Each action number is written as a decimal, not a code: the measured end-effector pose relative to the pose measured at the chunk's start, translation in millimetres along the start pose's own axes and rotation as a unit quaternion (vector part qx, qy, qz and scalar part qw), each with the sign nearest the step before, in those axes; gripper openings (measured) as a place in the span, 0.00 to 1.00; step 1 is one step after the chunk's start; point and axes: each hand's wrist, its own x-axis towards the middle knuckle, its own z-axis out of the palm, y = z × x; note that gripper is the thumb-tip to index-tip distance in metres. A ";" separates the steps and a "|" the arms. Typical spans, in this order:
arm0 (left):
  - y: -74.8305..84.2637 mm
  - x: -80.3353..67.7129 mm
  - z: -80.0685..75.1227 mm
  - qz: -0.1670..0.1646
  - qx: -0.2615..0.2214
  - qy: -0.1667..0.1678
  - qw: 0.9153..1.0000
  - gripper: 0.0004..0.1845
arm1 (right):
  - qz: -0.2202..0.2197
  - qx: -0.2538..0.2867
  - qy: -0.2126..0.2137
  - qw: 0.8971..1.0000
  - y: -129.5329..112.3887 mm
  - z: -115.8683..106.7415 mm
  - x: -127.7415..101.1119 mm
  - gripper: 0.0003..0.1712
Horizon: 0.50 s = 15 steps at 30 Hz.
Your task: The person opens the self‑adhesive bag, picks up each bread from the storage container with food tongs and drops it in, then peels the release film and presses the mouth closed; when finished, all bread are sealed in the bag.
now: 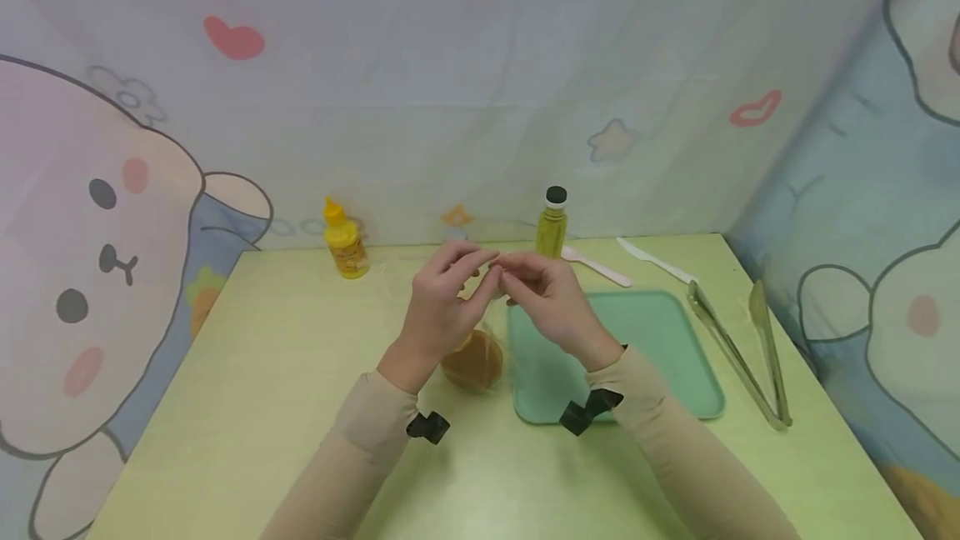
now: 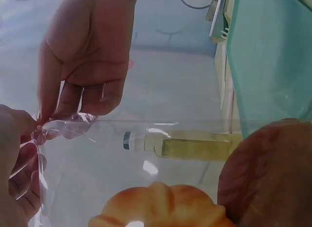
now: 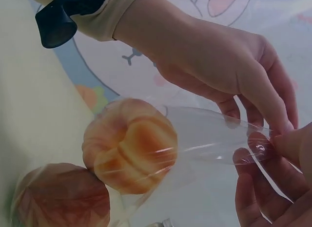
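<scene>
A clear plastic bag hangs between my two hands, with a golden bread bun seen through the film. In the right wrist view the bun sits at the bag's lower end. My left hand pinches the bag's upper edge between thumb and fingertips. Fingertips close together, my right hand pinches the same edge beside it. Beside the bun is a round brown patty-like piece, also seen through film; whether it lies inside the bag I cannot tell.
A green tray lies to the right, with metal tongs beyond it. At the back stand a yellow squeeze bottle and an oil bottle. A pink plastic utensil and a white one lie behind the tray.
</scene>
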 end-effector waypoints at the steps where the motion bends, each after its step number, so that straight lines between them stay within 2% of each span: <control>1: -0.2 0.1 -0.2 0.000 0.006 -0.002 1.000 0.09 | -0.003 -0.005 -0.005 1.000 0.0 0.0 -0.1 0.15; 8: -0.7 2.0 -1.4 0.031 0.063 -0.005 0.998 0.09 | -0.015 -0.028 -0.018 0.999 -2.7 -2.3 -0.2 0.16; 15: -0.5 3.1 -2.8 0.040 0.091 -0.035 0.994 0.07 | -0.023 -0.055 -0.022 0.998 -4.3 -3.9 -0.4 0.16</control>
